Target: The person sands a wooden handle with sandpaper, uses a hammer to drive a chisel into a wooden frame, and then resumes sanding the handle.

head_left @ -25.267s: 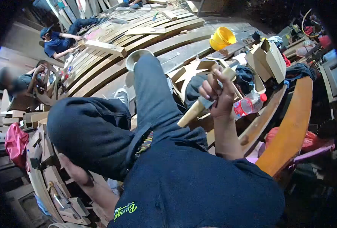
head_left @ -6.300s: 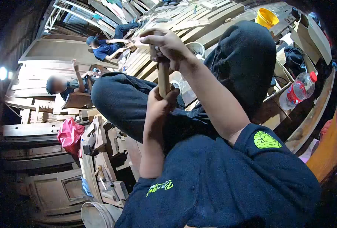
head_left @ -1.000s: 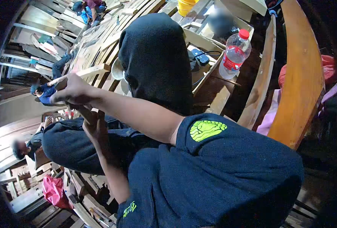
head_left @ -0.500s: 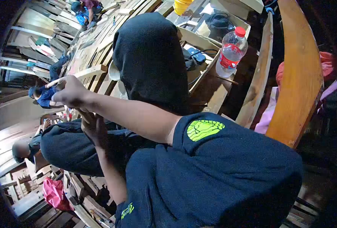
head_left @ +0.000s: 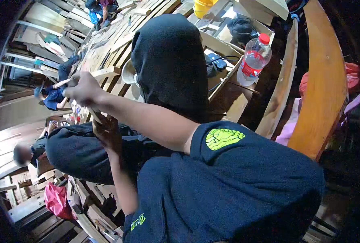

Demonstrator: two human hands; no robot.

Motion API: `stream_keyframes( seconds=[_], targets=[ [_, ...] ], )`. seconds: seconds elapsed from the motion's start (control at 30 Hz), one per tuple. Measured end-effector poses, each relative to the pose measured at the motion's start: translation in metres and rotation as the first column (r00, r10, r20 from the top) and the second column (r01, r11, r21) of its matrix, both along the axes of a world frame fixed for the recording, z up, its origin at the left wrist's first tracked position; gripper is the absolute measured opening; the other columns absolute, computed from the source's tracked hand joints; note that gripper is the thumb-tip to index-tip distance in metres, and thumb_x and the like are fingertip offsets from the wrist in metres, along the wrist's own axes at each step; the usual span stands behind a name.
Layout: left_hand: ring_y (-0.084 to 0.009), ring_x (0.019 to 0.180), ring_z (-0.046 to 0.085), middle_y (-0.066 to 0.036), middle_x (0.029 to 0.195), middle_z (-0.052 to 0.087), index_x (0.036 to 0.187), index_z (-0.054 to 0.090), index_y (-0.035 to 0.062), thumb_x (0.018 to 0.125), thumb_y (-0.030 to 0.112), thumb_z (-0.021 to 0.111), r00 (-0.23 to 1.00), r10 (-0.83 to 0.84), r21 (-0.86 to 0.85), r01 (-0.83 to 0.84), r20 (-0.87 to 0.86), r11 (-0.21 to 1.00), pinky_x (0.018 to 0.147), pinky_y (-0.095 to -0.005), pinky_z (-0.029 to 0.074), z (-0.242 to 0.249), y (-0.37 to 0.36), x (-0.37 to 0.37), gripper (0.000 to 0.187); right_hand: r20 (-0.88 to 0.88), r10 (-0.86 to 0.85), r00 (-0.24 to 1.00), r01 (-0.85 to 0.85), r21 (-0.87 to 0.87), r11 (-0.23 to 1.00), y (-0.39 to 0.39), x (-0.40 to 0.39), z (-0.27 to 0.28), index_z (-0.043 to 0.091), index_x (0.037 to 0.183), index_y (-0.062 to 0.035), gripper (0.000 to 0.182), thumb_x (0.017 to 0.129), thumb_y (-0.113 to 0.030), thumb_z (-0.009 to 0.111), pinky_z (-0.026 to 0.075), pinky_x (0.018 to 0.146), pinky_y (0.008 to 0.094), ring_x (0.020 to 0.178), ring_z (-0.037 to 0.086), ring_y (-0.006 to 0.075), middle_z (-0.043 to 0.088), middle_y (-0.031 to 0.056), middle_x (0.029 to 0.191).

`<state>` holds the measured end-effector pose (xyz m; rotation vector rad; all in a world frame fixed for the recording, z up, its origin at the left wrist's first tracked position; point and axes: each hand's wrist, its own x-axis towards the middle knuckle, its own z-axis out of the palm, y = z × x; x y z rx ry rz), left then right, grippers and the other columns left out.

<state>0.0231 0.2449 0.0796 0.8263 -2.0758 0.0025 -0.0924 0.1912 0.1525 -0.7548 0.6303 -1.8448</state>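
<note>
Gripping a pale wooden stick point(head_left: 95, 115) left of the frame's centre, the left hand point(head_left: 107, 133) has its fingers wrapped around it; the stick's upper end meets the right hand point(head_left: 82, 88), whose blurred, curled fingers may or may not hold it.

The shirt point(head_left: 228, 182) is dark navy and short-sleeved. Its right sleeve point(head_left: 195, 139) carries a rounded yellow-green patch point(head_left: 225, 139) crossed by dark, jagged lines; small yellow-green lettering point(head_left: 138, 221) marks the left chest. The loose trousers point(head_left: 168, 60) are plain and near-black. Right hand point(head_left: 84, 89), left hand point(head_left: 107, 133) and both forearms point(head_left: 147, 119) are bare.
</note>
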Motion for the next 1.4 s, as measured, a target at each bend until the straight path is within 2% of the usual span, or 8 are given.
stream_keyframes(
  seconds=[0.07, 0.23, 0.4, 0.6, 0.7, 0.97, 1.2, 1.4],
  targets=[
    [-0.0082, 0.052, 0.042, -0.003, 0.067, 0.049, 0.084, 0.050, 0.0026, 0.080, 0.011, 0.067, 0.950, 0.042, 0.759, 0.220, -0.309, 0.612, 0.048, -0.0234, 0.035, 0.000, 0.000, 0.021, 0.019, -0.090, 0.159, 0.983, -0.179, -0.290, 0.940, -0.002, -0.004, 0.000, 0.062, 0.080, 0.0021, 0.024, 0.063, -0.009, 0.075, 0.044, 0.051, 0.0264, 0.058, 0.055, 0.0105, 0.059, 0.0038, 0.069],
    [-0.0091, 0.048, 0.043, 0.000, 0.062, 0.044, 0.096, 0.046, 0.0046, 0.082, 0.006, 0.060, 0.637, 0.050, 0.634, 0.771, -0.770, -0.063, 0.041, -0.0231, 0.032, 0.029, 0.029, 0.029, 0.020, 0.080, 0.730, 0.679, -0.658, -0.375, 0.653, 0.025, -0.016, 0.006, 0.060, 0.081, -0.0026, 0.023, 0.068, -0.015, 0.075, 0.044, 0.048, 0.0278, 0.054, 0.053, 0.0102, 0.055, 0.0013, 0.066],
    [-0.0192, 0.058, 0.053, -0.009, 0.070, 0.054, 0.089, 0.049, -0.0010, 0.079, 0.019, 0.067, 0.994, -0.048, 0.362, 0.079, -0.094, 0.929, 0.053, -0.0336, 0.043, 0.011, 0.006, 0.004, 0.029, -0.110, -0.151, 0.982, 0.142, -0.084, 0.986, -0.006, 0.005, -0.003, 0.060, 0.069, 0.0012, 0.023, 0.066, -0.016, 0.074, 0.043, 0.049, 0.0280, 0.053, 0.052, 0.0108, 0.060, 0.0067, 0.064],
    [-0.0184, 0.055, 0.052, -0.007, 0.061, 0.050, 0.086, 0.052, 0.0000, 0.078, 0.015, 0.066, 0.998, 0.060, 0.471, -0.036, -0.036, 0.881, 0.052, -0.0342, 0.042, -0.006, 0.001, 0.020, 0.022, -0.183, 0.218, 0.959, -0.247, -0.153, 0.957, 0.013, -0.011, 0.004, 0.059, 0.076, 0.0019, 0.024, 0.065, -0.013, 0.074, 0.042, 0.052, 0.0272, 0.056, 0.049, 0.0088, 0.056, 0.0033, 0.064],
    [-0.0072, 0.050, 0.044, 0.003, 0.060, 0.044, 0.082, 0.049, 0.0084, 0.081, 0.013, 0.064, 0.847, 0.149, 0.856, 0.483, -0.510, 0.186, 0.043, -0.0208, 0.033, 0.045, 0.044, 0.007, 0.015, 0.052, 0.676, 0.735, -0.618, -0.359, 0.699, 0.032, -0.019, 0.007, 0.064, 0.083, 0.0002, 0.012, 0.081, -0.011, 0.063, 0.035, 0.042, 0.0249, 0.044, 0.044, 0.0105, 0.047, -0.0001, 0.055],
    [-0.0266, 0.064, 0.054, -0.004, 0.069, 0.054, 0.092, 0.053, 0.0058, 0.080, 0.011, 0.065, 0.987, 0.157, 0.309, -0.141, -0.028, 0.941, 0.059, -0.0331, 0.044, 0.011, 0.023, -0.012, 0.018, -0.142, -0.188, 0.972, 0.189, -0.010, 0.982, 0.008, 0.005, 0.000, 0.060, 0.068, 0.0023, 0.016, 0.069, -0.011, 0.069, 0.042, 0.047, 0.0279, 0.049, 0.051, 0.0105, 0.057, 0.0055, 0.060],
    [-0.0064, 0.048, 0.041, 0.002, 0.061, 0.046, 0.081, 0.050, 0.0069, 0.080, 0.013, 0.066, 0.799, 0.132, 0.809, 0.566, -0.586, 0.160, 0.043, -0.0221, 0.031, 0.034, 0.036, 0.009, 0.018, 0.027, 0.657, 0.754, -0.626, -0.273, 0.730, 0.032, -0.016, 0.007, 0.059, 0.073, -0.0032, 0.018, 0.076, -0.017, 0.069, 0.037, 0.039, 0.0234, 0.039, 0.047, 0.0100, 0.050, 0.0010, 0.053],
    [-0.0069, 0.062, 0.049, -0.004, 0.072, 0.054, 0.090, 0.048, 0.0028, 0.082, 0.012, 0.065, 0.926, 0.043, 0.636, 0.224, -0.375, 0.738, 0.052, -0.0222, 0.039, 0.016, 0.011, 0.005, 0.021, -0.033, 0.012, 0.999, -0.016, -0.116, 0.993, 0.013, -0.002, 0.009, 0.059, 0.072, -0.0012, 0.018, 0.075, -0.013, 0.072, 0.039, 0.039, 0.0231, 0.043, 0.048, 0.0080, 0.051, 0.0012, 0.055]
  ],
)
